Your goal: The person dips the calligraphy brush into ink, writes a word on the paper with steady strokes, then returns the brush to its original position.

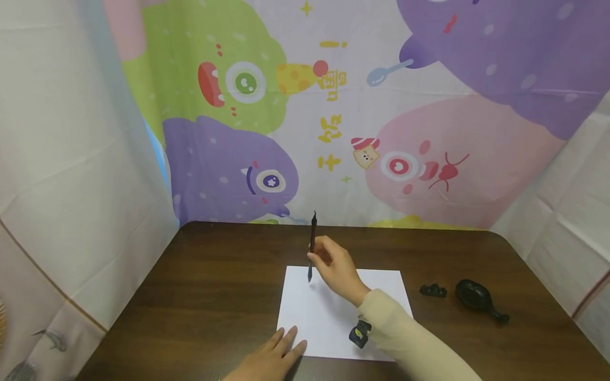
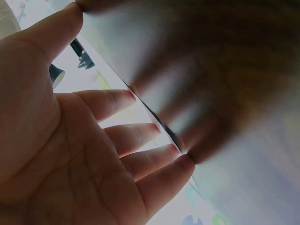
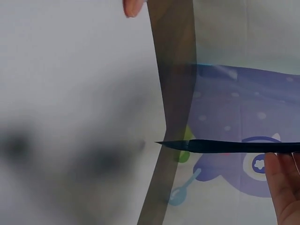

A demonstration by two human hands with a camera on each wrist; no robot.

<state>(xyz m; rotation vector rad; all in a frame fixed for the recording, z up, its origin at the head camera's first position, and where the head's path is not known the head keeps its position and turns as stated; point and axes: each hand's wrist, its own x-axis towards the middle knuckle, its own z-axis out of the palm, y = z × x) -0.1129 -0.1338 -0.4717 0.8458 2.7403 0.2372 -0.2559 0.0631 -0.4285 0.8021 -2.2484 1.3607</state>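
A dark writing brush (image 1: 313, 233) stands nearly upright over the upper left of a white sheet of paper (image 1: 329, 328). My right hand (image 1: 338, 267) pinches its handle between thumb and fingers. In the right wrist view the pointed tip of the brush (image 3: 201, 146) shows close over the paper (image 3: 70, 56), and no ink marks are seen there. My left hand (image 1: 274, 357) rests with spread, straight fingers on the paper's lower left edge. The left wrist view shows the palm of this left hand (image 2: 89, 154), its fingertips touching the surface.
To the right of the paper lie a small dark brush rest (image 1: 433, 290) and a black dish with a handle (image 1: 476, 297). A brown wooden table (image 1: 205, 296) carries everything. Behind it hangs a cartoon-printed curtain (image 1: 305, 106), with pale cloth at both sides.
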